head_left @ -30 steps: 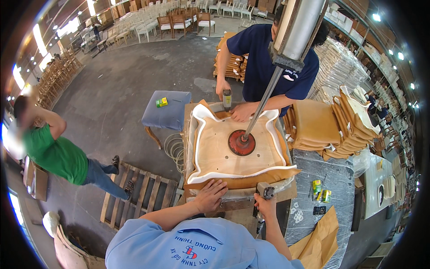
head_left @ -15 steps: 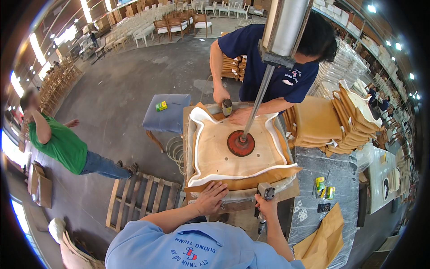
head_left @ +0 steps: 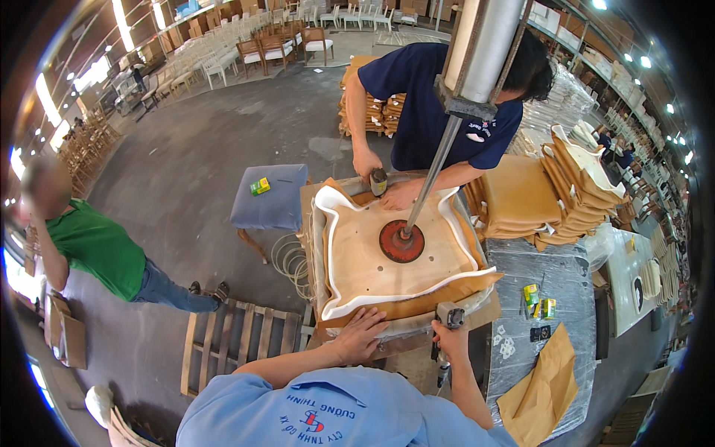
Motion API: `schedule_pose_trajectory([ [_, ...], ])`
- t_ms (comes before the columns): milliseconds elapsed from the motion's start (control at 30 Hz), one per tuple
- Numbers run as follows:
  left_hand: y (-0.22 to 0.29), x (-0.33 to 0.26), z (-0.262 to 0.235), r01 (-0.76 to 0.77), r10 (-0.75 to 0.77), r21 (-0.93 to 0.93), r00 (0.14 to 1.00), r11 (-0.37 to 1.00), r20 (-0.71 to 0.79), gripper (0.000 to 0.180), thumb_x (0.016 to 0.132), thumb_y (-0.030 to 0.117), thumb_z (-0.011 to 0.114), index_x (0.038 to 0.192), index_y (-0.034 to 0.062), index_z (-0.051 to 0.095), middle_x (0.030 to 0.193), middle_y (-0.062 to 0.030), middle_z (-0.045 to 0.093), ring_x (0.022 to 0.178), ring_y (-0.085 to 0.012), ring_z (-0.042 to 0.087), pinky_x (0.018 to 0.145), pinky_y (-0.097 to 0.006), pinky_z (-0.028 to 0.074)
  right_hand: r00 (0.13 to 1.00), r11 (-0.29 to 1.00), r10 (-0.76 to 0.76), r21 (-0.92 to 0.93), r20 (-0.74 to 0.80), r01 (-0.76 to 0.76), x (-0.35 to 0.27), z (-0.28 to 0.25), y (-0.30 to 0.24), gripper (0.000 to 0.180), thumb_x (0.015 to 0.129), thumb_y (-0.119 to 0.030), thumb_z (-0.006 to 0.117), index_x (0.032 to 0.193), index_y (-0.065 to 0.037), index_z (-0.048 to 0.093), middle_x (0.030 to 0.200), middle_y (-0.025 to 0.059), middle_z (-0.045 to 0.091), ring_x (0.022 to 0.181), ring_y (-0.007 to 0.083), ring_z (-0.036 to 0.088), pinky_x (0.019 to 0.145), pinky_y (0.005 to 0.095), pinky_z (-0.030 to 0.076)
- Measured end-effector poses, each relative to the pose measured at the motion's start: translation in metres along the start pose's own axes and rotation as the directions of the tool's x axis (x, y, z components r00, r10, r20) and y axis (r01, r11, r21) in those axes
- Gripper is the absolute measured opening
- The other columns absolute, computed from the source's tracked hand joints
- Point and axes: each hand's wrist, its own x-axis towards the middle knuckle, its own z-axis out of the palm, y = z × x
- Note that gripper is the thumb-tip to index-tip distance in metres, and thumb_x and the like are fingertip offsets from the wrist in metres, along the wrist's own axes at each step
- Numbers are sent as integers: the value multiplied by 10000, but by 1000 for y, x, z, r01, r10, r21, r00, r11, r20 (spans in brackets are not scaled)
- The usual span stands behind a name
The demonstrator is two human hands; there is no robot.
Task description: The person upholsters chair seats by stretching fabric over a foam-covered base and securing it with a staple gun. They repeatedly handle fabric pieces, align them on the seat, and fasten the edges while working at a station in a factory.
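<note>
In front of me lies an upturned chair seat (head_left: 357, 272): a pale wooden board edged with white padding and a tan cover (head_left: 402, 305). A round red press foot (head_left: 402, 241) on a metal rod bears down on the board. My left hand (head_left: 361, 334) lies flat on the cover's near edge, fingers stretched out. My right hand (head_left: 451, 340) grips a pneumatic staple gun (head_left: 449, 316) at the near right corner. Across the seat, a co-worker in dark blue holds another staple gun (head_left: 378, 182) at the far edge, with their other hand pressing beside it.
A blue stool (head_left: 269, 195) with a small yellow-green box stands left, by coiled hose (head_left: 289, 261) and a wooden pallet (head_left: 242, 339). Right, a plastic-covered table (head_left: 525, 276) bears stacked tan seats (head_left: 521, 194), small boxes and brown paper (head_left: 540, 384). A person in green (head_left: 100, 242) stands far left.
My right hand and its staple gun have moved slightly right relative to the seat's near edge. My left hand stays on the cover. The person in green has turned and moved their arms.
</note>
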Motion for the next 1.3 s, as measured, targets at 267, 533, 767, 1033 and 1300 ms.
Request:
schedule_pose_trajectory([
  [267, -15, -1, 2, -59, 66, -97, 995, 994, 71, 566, 935, 192, 681, 1468, 51, 552, 1603, -197, 449, 1555, -400, 313, 1294, -584, 171, 997, 999, 27, -16, -67, -28, 0, 7, -3, 344, 864, -105, 832, 1138, 19, 666, 840, 73, 718, 561, 152, 634, 514, 317, 516],
  [533, 0, 1, -55, -11, -61, -416, 986, 909, -157, 350, 971, 96, 659, 1318, 58, 680, 1286, -163, 709, 1184, -337, 688, 1003, -392, 552, 992, 997, 33, -61, -125, -41, -7, 10, -8, 354, 854, -90, 830, 1147, 19, 664, 824, 70, 717, 550, 151, 630, 512, 329, 516],
  [767, -41, 5, -99, 289, -439, -384, 808, 877, -394, 280, 973, 90, 653, 1242, 42, 717, 1258, -164, 729, 1124, -348, 712, 962, -399, 566, 989, 996, 28, -78, -142, -39, -6, 10, -4, 366, 849, -68, 824, 1170, 3, 663, 825, 70, 709, 552, 150, 630, 508, 327, 518],
  [1033, -78, -8, -67, 412, -513, -328, 789, 850, -337, 398, 975, 141, 666, 1356, 26, 655, 1525, -170, 569, 1432, -346, 523, 1146, -419, 463, 989, 998, 3, -64, -148, -13, -7, 13, -8, 387, 859, -44, 809, 1212, -15, 653, 837, 66, 707, 562, 142, 623, 502, 315, 518],
  [1300, -86, -11, -60, 393, -466, -263, 814, 881, -347, 438, 975, 179, 678, 1385, 28, 642, 1551, -154, 557, 1496, -346, 452, 1194, -413, 423, 988, 999, 28, -33, -149, -33, -9, 14, -11, 369, 856, -71, 820, 1177, -6, 650, 843, 71, 712, 566, 147, 625, 508, 316, 517],
])
